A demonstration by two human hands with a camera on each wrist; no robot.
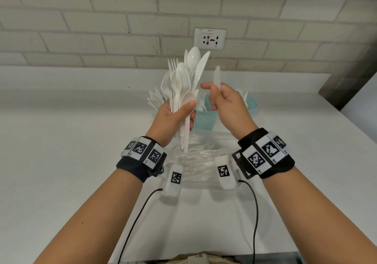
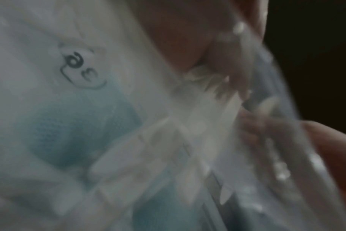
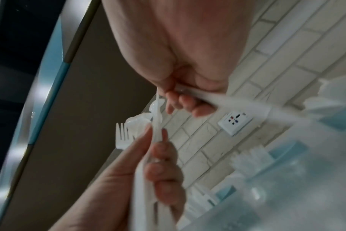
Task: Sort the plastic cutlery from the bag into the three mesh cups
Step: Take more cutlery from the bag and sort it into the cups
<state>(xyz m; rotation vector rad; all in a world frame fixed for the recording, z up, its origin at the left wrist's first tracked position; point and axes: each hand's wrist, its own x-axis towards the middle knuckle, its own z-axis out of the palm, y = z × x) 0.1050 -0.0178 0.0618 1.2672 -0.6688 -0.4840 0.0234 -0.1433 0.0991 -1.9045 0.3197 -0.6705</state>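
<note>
Head view: left hand [image 1: 173, 117] wrapped around mixed bundle of white cutlery [image 1: 184, 84], held upright above counter [image 1: 71, 141]. Right hand [image 1: 226, 104] pinching single white piece [image 1: 217, 76], type unclear, beside bundle. Teal mesh cups [image 1: 204, 119] behind hands, already stocked. Clear bag [image 1: 195, 161] flat between wrists, some cutlery inside.
</note>
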